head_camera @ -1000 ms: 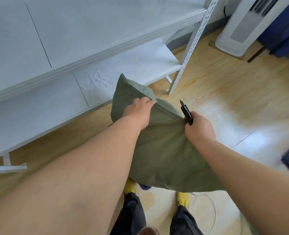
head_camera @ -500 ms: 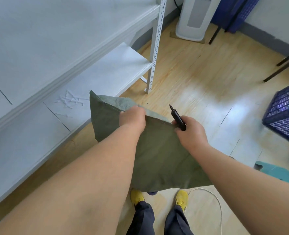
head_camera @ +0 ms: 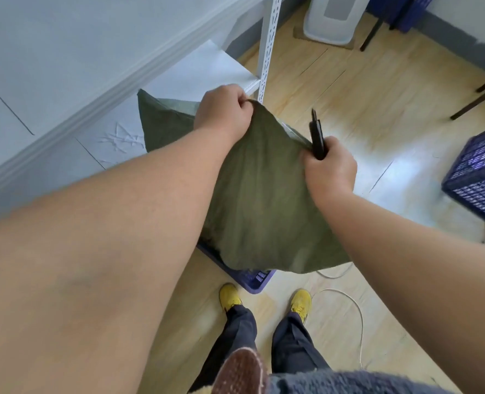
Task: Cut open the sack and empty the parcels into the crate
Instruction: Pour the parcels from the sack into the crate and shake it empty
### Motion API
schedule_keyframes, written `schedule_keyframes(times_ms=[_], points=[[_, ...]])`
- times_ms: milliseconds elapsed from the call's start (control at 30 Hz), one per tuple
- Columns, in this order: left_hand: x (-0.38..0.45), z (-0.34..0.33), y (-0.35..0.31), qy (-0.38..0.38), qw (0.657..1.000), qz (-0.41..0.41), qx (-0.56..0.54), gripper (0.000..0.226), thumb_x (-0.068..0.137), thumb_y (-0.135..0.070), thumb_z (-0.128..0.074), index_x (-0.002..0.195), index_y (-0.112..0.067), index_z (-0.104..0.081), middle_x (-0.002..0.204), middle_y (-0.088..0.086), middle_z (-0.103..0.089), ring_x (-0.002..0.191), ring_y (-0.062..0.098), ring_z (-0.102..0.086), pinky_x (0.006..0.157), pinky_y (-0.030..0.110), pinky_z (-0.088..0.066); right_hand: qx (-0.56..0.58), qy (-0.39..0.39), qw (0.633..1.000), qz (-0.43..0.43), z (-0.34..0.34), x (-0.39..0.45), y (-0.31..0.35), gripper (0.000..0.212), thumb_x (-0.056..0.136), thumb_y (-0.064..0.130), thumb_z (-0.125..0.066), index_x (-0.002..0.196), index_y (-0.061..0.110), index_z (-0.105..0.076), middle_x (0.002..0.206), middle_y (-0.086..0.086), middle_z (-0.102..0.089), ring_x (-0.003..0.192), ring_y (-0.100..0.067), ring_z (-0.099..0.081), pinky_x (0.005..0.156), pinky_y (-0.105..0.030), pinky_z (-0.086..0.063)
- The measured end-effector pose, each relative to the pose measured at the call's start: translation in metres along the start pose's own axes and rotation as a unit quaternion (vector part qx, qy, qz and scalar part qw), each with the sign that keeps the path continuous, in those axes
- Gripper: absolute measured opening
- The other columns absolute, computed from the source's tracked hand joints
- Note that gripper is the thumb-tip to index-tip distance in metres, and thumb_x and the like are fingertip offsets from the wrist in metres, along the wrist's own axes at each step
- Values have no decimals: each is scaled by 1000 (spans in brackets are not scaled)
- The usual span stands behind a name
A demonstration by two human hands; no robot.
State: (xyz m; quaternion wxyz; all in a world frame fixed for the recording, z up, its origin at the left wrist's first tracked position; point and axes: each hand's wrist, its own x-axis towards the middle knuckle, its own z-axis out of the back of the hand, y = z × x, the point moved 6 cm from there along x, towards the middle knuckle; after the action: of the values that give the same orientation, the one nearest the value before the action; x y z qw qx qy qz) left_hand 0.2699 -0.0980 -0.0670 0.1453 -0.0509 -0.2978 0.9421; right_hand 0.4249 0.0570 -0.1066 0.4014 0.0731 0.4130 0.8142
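Head view, looking down past both forearms. The green sack (head_camera: 264, 200) hides nearly all of the blue crate (head_camera: 254, 278) beneath it, of which only a near corner shows; no parcels can be seen, and whether the sack's upper edge is cut cannot be made out. A second blue crate (head_camera: 476, 177) is cut off by the right edge of the frame; the white appliance (head_camera: 331, 19) at the far side is cut off at the top; blurred fabric crosses the near edge.

The left hand (head_camera: 221, 110) has its fingers curled round the sack's upper edge, pinching the cloth at the far left; the right hand (head_camera: 328, 169) grips the same edge further right, and in the same fist holds a black cutter (head_camera: 316, 137) whose tip points up and away. The sack hangs between the two hands, its lower end over the crate; its far-left corner stands in front of the lower shelf.

The floor (head_camera: 349, 89) is pale wood with bright reflections; white shelving (head_camera: 93, 61) with a perforated upright fills the left; a white cord (head_camera: 355, 311) lies on the floor just right of the yellow shoes (head_camera: 230, 297); dark furniture legs (head_camera: 477, 105) stand at far right.
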Motion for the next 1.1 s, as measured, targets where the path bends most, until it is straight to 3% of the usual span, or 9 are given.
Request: schedule_keyframes(times_ms=[100, 267, 400, 533, 667, 767, 867, 967, 1100], points=[[-1, 17, 2, -19, 1000, -16, 19, 21, 93, -25, -50, 101, -18, -68, 102, -1, -68, 97, 20, -60, 81, 27, -47, 17, -35, 999, 18, 7, 1, 16, 14, 92, 25, -53, 103, 19, -60, 88, 3, -58, 81, -21, -53, 70, -30, -42], [-21, 12, 26, 66, 995, 27, 72, 19, 96, -34, -52, 94, -19, -64, 96, 2, -64, 90, 23, -55, 73, 30, -40, -13, 28, 999, 12, -2, -6, 22, 16, 93, 23, -54, 108, 22, -61, 89, 1, -58, 78, -19, -51, 57, -27, -35], [-28, 15, 39, 70, 994, 61, 56, 21, 92, -37, -56, 88, -19, -65, 93, 3, -65, 90, 24, -57, 74, 28, -40, 15, 88, 995, 41, -8, -10, 30, 26, 83, 31, -72, 106, 25, -62, 85, 9, -58, 77, -13, -57, 57, -21, -40], [-43, -6, 19, 179, 982, 39, -51, 20, 89, -36, -64, 94, -18, -72, 84, 2, -67, 83, 22, -63, 79, 32, -52, 45, 174, 983, 40, -27, -20, 41, 46, 71, 34, -84, 112, 29, -64, 88, 16, -64, 84, -6, -63, 74, -23, -51], [-57, -22, 22, 267, 941, 54, -201, 17, 92, -22, -64, 106, -16, -72, 95, -5, -69, 92, 14, -66, 85, 28, -56, 90, 185, 978, -29, -37, -18, 27, 27, 76, 30, -80, 101, 25, -70, 88, 7, -70, 88, -13, -68, 80, -30, -56], [-42, -11, 62, 182, 983, 31, -7, 30, 94, -24, -58, 122, -31, -63, 124, -6, -61, 114, 14, -55, 96, 28, -42, 59, 173, 982, -35, -38, -13, 17, 13, 83, 29, -74, 92, 29, -65, 87, 6, -66, 83, -14, -63, 81, -37, -55], [-38, -9, 103, 196, 951, 5, 238, 64, 87, -9, -55, 141, -39, -41, 147, -5, -41, 137, 24, -30, 110, 41, -25, 73, 169, 982, -48, -39, -8, 13, 17, 87, 26, -67, 103, 27, -60, 89, 5, -62, 82, -14, -59, 72, -32, -52], [-44, -27, 126, 265, 929, 49, 254, 69, 85, -19, -64, 144, -39, -35, 150, -2, -34, 142, 27, -20, 116, 51, -12, 109, 148, 980, -69, -39, -2, 11, 16, 87, 22, -63, 102, 22, -61, 81, 0, -57, 75, -20, -54, 65, -28, -47], [-52, -46, 132, 240, 940, 121, 210, 25, 90, -13, -59, 105, -33, -60, 127, 4, -50, 130, 29, -37, 116, 57, -9, 124, 137, 979, -86, -44, 2, 12, 6, 85, 17, -58, 84, 21, -54, 74, -3, -47, 68, -18, -45, 65, -33, -42]])
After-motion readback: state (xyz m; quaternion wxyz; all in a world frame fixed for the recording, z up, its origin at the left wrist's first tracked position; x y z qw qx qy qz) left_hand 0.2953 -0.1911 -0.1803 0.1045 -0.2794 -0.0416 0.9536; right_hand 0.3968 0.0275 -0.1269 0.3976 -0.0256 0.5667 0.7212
